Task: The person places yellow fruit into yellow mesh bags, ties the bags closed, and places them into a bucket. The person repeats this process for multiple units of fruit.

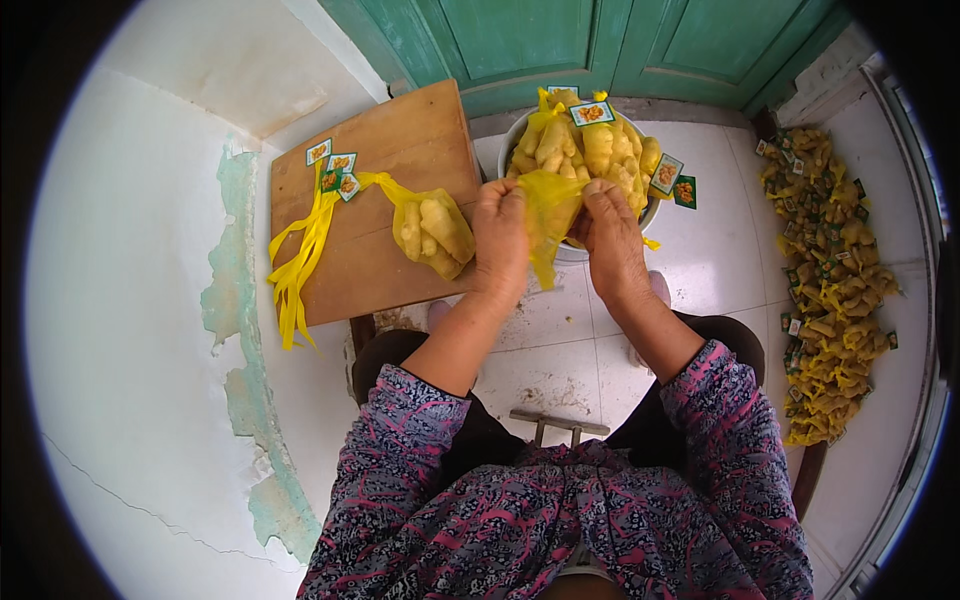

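Note:
A yellow mesh bag (551,217) is stretched between my two hands, its lower end hanging loose. My left hand (501,236) pinches one edge of it, and my right hand (611,236) grips the opposite edge. Just beyond them, a round white bucket (512,135) is heaped with ginger roots in yellow mesh bags (611,154), some bearing printed tags (592,113). To the left of my left hand, a knotted mesh bag of ginger (433,232) lies on a wooden board (360,270). Whether the stretched bag holds anything cannot be made out.
Flat yellow mesh strips with tags (304,244) hang over the board's left edge. Many bagged gingers are piled (832,292) along the right wall. Green doors (525,45) close off the back. Soil crumbs (555,397) dot the tiled floor, near a small wooden stool (559,424).

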Tool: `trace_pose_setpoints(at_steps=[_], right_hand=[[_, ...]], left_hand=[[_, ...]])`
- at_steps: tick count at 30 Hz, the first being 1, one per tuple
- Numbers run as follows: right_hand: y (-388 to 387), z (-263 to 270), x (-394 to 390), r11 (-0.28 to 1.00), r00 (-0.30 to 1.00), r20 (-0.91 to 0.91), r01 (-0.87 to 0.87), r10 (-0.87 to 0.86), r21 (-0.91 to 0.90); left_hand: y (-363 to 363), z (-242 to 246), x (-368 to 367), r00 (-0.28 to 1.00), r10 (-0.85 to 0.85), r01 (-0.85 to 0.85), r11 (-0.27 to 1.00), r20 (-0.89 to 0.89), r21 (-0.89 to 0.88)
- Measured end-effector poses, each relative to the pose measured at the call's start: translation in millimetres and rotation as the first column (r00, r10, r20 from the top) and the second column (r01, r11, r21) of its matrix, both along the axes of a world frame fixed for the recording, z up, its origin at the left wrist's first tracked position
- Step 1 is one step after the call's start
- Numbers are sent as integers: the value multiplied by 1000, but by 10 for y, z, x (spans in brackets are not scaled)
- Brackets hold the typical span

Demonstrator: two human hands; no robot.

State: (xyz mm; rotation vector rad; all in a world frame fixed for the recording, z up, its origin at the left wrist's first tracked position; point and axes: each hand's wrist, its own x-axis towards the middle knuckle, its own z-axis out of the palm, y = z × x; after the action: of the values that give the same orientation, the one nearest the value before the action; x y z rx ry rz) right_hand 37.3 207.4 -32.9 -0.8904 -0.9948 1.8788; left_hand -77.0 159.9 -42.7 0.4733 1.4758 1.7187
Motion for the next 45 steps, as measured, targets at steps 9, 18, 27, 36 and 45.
trace_pose_setpoints(at_steps=[9, 18, 27, 36, 45], right_hand=[[189, -14, -42, 964, 967, 128, 195, -220, 181], [280, -1, -12, 940, 971, 86, 192, -224, 282], [281, 96, 19, 992, 985, -149, 67, -83, -111], [389, 111, 77, 937, 951, -146, 229, -273, -263], [426, 88, 136, 944, 945, -83, 305, -317, -130]], left_hand=[[12, 219, 34, 998, 60, -61, 992, 16, 114], [-18, 341, -197, 931, 86, -58, 994, -354, 90], [-32, 422, -246, 966, -72, 91, 994, -249, 67], [-116, 17, 81, 908, -377, 382, 924, 182, 9], [-140, 220, 163, 895, -419, 412, 908, -152, -75]])
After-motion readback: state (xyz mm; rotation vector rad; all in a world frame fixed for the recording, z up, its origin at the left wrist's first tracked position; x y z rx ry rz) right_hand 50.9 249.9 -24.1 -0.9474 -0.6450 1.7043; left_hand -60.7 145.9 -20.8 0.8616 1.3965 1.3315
